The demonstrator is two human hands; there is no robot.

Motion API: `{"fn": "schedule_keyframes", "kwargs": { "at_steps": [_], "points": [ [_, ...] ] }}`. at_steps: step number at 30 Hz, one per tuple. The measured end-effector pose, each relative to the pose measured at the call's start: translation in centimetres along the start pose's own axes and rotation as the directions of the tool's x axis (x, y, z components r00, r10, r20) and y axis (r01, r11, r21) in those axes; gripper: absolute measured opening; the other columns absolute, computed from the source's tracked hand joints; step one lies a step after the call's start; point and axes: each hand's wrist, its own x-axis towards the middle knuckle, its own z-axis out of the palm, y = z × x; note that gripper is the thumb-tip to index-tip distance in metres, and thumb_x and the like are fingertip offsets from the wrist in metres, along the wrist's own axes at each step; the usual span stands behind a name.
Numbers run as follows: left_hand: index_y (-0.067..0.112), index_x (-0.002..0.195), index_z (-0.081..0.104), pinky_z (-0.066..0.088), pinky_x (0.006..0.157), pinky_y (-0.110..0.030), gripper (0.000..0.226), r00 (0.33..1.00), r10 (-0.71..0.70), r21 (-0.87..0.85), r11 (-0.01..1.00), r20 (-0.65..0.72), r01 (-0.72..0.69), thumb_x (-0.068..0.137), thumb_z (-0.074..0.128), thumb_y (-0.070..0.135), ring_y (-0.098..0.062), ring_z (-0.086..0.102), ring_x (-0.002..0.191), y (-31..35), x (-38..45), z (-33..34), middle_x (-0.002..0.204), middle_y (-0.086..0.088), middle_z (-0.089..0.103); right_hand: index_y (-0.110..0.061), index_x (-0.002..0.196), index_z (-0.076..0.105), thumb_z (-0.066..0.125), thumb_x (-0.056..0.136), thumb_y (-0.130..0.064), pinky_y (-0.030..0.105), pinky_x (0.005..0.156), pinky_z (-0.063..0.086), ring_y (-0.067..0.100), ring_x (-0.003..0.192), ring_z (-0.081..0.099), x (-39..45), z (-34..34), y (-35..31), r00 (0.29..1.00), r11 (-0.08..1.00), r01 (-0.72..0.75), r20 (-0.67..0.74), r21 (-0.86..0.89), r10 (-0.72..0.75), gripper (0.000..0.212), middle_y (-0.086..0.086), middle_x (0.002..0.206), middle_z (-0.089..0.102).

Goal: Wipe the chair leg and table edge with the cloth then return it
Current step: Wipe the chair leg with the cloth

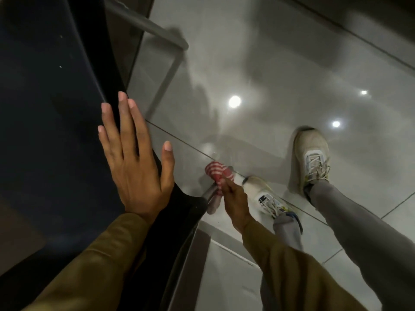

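2 olive-brown sleeves reach forward from the bottom of the view. The left sleeve [89, 263] leads to the left hand [137, 162], which lies flat with fingers spread wide, palm down on the dark seat of a chair [45, 108], near its curved right edge. It holds nothing. The right sleeve [289, 265] stretches lower, toward the floor. The right hand [235, 200] is closed around a red-and-white striped cloth [217, 176], bunched up, with a pale end hanging below the fingers. The cloth is pressed against a shiny metal chair leg [210, 194] that emerges from under the seat's front corner. Just beside the cloth is a pale sneaker [265, 196]; a second sneaker [311, 158] stands farther right, both with grey trouser legs above. The glossy grey tiled floor [280, 63] reflects 3 round ceiling lights. A grey metal bar [152, 25] of the chair frame crosses the upper left.
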Motion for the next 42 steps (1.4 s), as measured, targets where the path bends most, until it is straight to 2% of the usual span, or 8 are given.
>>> {"fn": "schedule_keyframes", "kwargs": {
  "at_steps": [4, 10, 14, 20, 25, 31, 35, 42],
  "points": [
    [-0.001, 0.17, 0.019, 0.002, 0.141, -0.048, 0.072, 0.999, -0.018, -0.011, 1.0, 0.028, 0.018, 0.112, 0.034, 0.04, -0.044, 0.013, 0.168, 0.4, 0.1, -0.6, 0.179, -0.023, 0.022, -0.008, 0.118, 0.078, 0.052, 0.113, -0.025, 0.021, 0.09, 0.059, 0.021, 0.1, 0.079, -6.7, 0.5, 0.1, 0.973, 0.981, 0.185, 0.15, -0.051, -0.175, 0.032, 0.016, 0.1, 0.083],
    [0.0, 0.171, 0.018, 0.001, 0.14, -0.046, 0.073, 1.0, -0.003, -0.016, 1.0, 0.02, 0.003, 0.112, 0.031, 0.042, -0.037, 0.008, 0.17, 0.1, 0.2, -0.3, 0.179, -0.023, 0.024, 0.0, 0.11, 0.074, 0.057, 0.101, -0.044, 0.02, 0.064, 0.06, 0.031, 0.079, 0.073, -2.8, 1.3, 0.2, 0.997, 0.992, 0.01, 0.077, 0.13, -0.02, 0.048, 0.03, 0.097, 0.074],
    [0.004, 0.172, 0.016, 0.002, 0.141, -0.047, 0.072, 1.0, 0.01, -0.043, 0.999, -0.007, -0.01, 0.113, 0.024, 0.045, -0.02, -0.006, 0.169, -0.4, 0.0, 0.2, 0.18, -0.018, 0.022, -0.003, 0.132, 0.071, 0.053, 0.11, -0.042, 0.029, 0.089, 0.059, 0.036, 0.117, 0.073, 2.1, 1.3, 0.1, 0.994, 0.995, -0.101, -0.043, 0.017, 0.102, 0.048, 0.026, 0.123, 0.076],
    [0.005, 0.172, 0.018, 0.002, 0.141, -0.048, 0.07, 1.0, 0.004, -0.036, 0.999, -0.001, -0.004, 0.113, 0.026, 0.043, -0.03, 0.002, 0.17, -0.2, 0.0, -0.2, 0.18, -0.018, 0.025, -0.02, 0.122, 0.078, 0.044, 0.105, -0.064, 0.01, 0.078, 0.062, 0.004, 0.096, 0.082, -4.4, 1.2, 1.1, 0.99, 0.996, -0.022, 0.137, 0.084, 0.01, 0.058, -0.003, 0.105, 0.086],
    [0.006, 0.172, 0.02, 0.001, 0.14, -0.047, 0.07, 1.0, 0.007, -0.015, 1.0, 0.007, -0.007, 0.113, 0.027, 0.044, -0.041, 0.009, 0.169, 0.0, 0.0, -0.3, 0.18, -0.019, 0.025, -0.021, 0.123, 0.074, 0.05, 0.094, -0.068, 0.011, 0.085, 0.061, 0.006, 0.104, 0.081, -6.2, 2.2, 2.0, 0.989, 0.994, 0.003, 0.149, 0.105, -0.019, 0.06, -0.002, 0.109, 0.085],
    [0.006, 0.172, 0.021, 0.001, 0.14, -0.048, 0.071, 1.0, 0.004, -0.004, 1.0, 0.004, -0.004, 0.113, 0.031, 0.045, -0.042, 0.011, 0.169, -0.2, 0.0, 0.0, 0.181, -0.019, 0.022, 0.009, 0.124, 0.067, 0.047, 0.111, -0.046, 0.016, 0.046, 0.052, 0.01, 0.049, 0.064, 2.4, 0.4, 1.6, 0.993, 0.993, -0.116, 0.011, -0.01, 0.116, 0.06, 0.009, 0.07, 0.067],
    [0.003, 0.171, 0.021, 0.002, 0.141, -0.048, 0.072, 1.0, -0.002, 0.001, 1.0, 0.006, 0.002, 0.113, 0.032, 0.043, -0.043, 0.013, 0.168, 0.1, 0.1, -0.2, 0.18, -0.022, 0.022, 0.005, 0.139, 0.061, 0.033, 0.114, -0.049, 0.041, 0.089, 0.062, 0.047, 0.096, 0.073, 2.3, 0.3, -0.3, 0.99, 0.993, -0.117, 0.076, -0.035, 0.119, 0.066, 0.037, 0.106, 0.072],
    [-0.005, 0.17, 0.015, 0.003, 0.141, -0.047, 0.075, 0.999, -0.036, -0.055, 0.998, 0.005, 0.037, 0.112, 0.035, 0.039, -0.041, 0.011, 0.169, 0.4, 0.1, -0.5, 0.179, -0.028, 0.017, -0.03, 0.104, 0.083, 0.039, 0.114, -0.048, 0.008, 0.087, 0.056, 0.001, 0.092, 0.08, -7.0, 1.8, 1.9, 0.965, 0.994, 0.066, 0.249, 0.093, -0.087, 0.049, -0.005, 0.092, 0.085]
  ]
}}
